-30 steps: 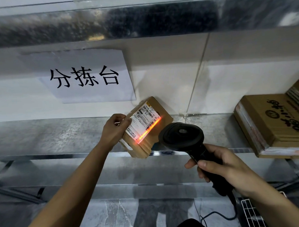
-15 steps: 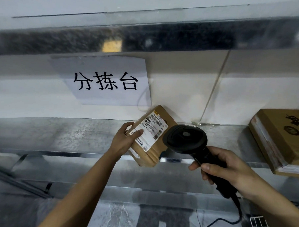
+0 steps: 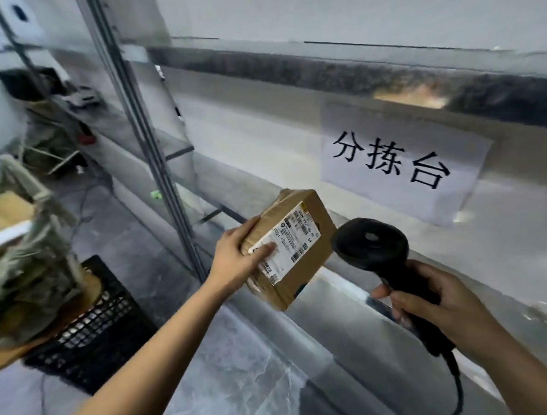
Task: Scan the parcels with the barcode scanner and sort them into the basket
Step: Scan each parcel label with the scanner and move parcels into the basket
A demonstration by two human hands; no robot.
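A brown cardboard parcel is held tilted in the air just over the front edge of the metal desk, with its white label turned upward. It is clasped at its left end by the left hand, whose grip is closed round it with the thumb pressed flat on the label. A black barcode scanner is held by the right hand, the grip wrapped round its handle. The scanner's head is seen just beside the parcel's right corner, and a black cable hangs from the handle. A paper sign is fixed to the wall behind the desk. A black latticed basket is set on the floor well to the left, partly hidden by a blurred bundle. A metal upright stands between the basket and the parcel.
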